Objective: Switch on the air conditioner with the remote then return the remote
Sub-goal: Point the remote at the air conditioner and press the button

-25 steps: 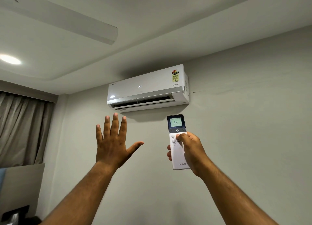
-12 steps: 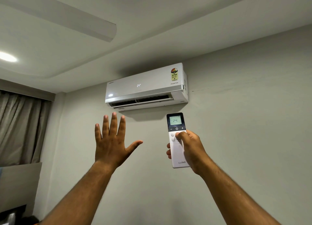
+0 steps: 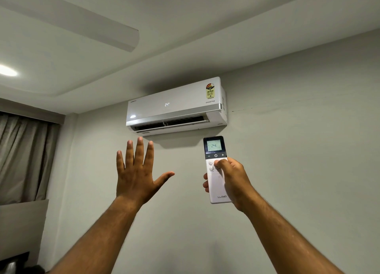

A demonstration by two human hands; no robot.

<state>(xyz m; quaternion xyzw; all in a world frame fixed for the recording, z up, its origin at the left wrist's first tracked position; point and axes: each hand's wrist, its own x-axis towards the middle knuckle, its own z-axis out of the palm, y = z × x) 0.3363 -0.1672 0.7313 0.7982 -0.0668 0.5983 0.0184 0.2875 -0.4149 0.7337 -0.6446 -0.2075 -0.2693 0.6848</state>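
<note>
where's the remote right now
In the head view the remote is held upright in the right hand, right of centre, just below the right end of the wall-mounted air conditioner; the open left hand is raised beside it.

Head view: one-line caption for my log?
Right hand aims the remote at the lit air conditioner, both reading 24; left hand raised open.

You're looking up at a plain grey-white wall (image 3: pixel 298 171) w/ a faint dark crack line at upper right. Ceiling (image 3: pixel 205 27) is stepped, w/ a long white beam-like fixture (image 3: pixel 82 19) top left & a lit round downlight (image 3: pixel 7 70) at left edge. Grey curtains (image 3: pixel 24 158) hang at left under a pelmet; a grey panel (image 3: pixel 20 228) sits below them.
</note>
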